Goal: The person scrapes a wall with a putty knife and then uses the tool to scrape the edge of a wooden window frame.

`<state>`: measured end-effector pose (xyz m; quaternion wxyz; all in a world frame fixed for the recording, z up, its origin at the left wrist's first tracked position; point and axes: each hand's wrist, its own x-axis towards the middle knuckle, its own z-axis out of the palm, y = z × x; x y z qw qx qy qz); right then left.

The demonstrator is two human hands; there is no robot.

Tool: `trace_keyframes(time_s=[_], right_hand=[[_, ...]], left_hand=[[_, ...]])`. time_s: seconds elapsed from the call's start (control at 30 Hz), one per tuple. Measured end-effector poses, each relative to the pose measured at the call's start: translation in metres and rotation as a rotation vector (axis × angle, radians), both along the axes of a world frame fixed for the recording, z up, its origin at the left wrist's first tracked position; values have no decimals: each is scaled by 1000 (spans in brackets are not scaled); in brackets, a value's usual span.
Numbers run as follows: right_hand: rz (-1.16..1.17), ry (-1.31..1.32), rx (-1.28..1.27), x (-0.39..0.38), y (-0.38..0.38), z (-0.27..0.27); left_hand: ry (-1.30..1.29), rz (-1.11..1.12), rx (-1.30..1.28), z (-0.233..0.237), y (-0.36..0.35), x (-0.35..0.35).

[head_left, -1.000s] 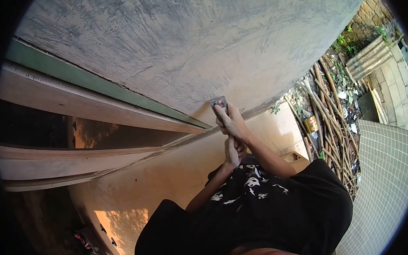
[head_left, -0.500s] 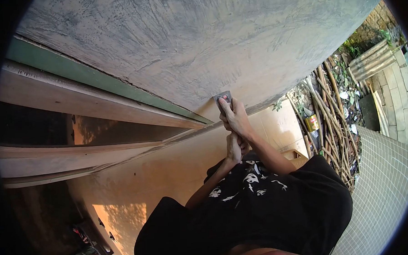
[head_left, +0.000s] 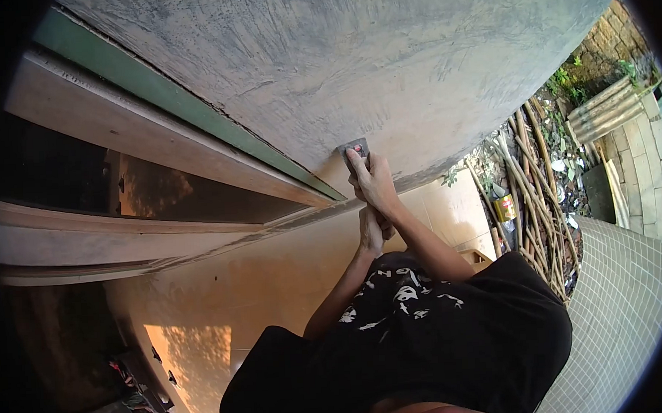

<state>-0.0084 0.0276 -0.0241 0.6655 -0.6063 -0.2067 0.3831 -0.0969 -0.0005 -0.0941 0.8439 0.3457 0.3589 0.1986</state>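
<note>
My right hand [head_left: 375, 184] is closed around a small grey flat-faced tool [head_left: 353, 146] with a reddish mark on it. My thumb lies along its top. The tool is at the lower part of the plastered wall [head_left: 384, 71], which has dark grey streaks and paler patches. Just below the right wrist is my left hand [head_left: 371, 233], its fingers curled; whether anything is in them is hidden. A green-edged frame [head_left: 186, 102] meets the wall to the left of the tool.
Under me is a tan tiled floor [head_left: 276, 297]. Wooden poles [head_left: 525, 168] and a yellow can [head_left: 505, 208] lie among litter to the right. Beyond them are a corrugated sheet [head_left: 604, 110] and a light grid-patterned surface [head_left: 623, 297]. A dark opening [head_left: 56, 159] is at left.
My right hand and the grey tool have shifted slightly left and up along the wall. My left hand has moved a little left too, and the view has tilted slightly.
</note>
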Motion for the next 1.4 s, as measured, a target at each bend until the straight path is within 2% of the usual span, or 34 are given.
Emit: trace_keyframes(time_s=[0.13, 0.3, 0.63, 0.73, 0.83, 0.9, 1.07, 1.17, 1.23, 1.33, 1.4], right_hand=[[1, 94, 28, -3, -4, -24], [-18, 134, 60, -3, -6, -23], [-14, 111, -2, -1, -4, -28], [-5, 73, -21, 2, -4, -27], [23, 101, 29, 3, 3, -2], [-24, -7, 134, -1, 8, 27], [-17, -5, 90, 2, 4, 19], [-22, 36, 24, 3, -4, -8], [-31, 66, -29, 2, -5, -27], [-63, 70, -19, -1, -11, -37], [-39, 136, 49, -2, -17, -26]], left_hand=[[54, -33, -85, -9, -5, -9], [65, 11, -85, -13, -6, -7], [-4, -29, -107, -25, -5, -8], [-53, -73, -187, -28, -7, -7], [-21, -47, -166, -19, 6, 0], [-67, -66, 128, 3, 19, 4], [-47, -39, 123, 3, 12, 5], [-94, -81, 30, -13, 4, 0], [-4, -58, -154, -21, -3, -1], [19, -58, -182, -16, -11, -6], [27, -55, -171, -9, -15, -6]])
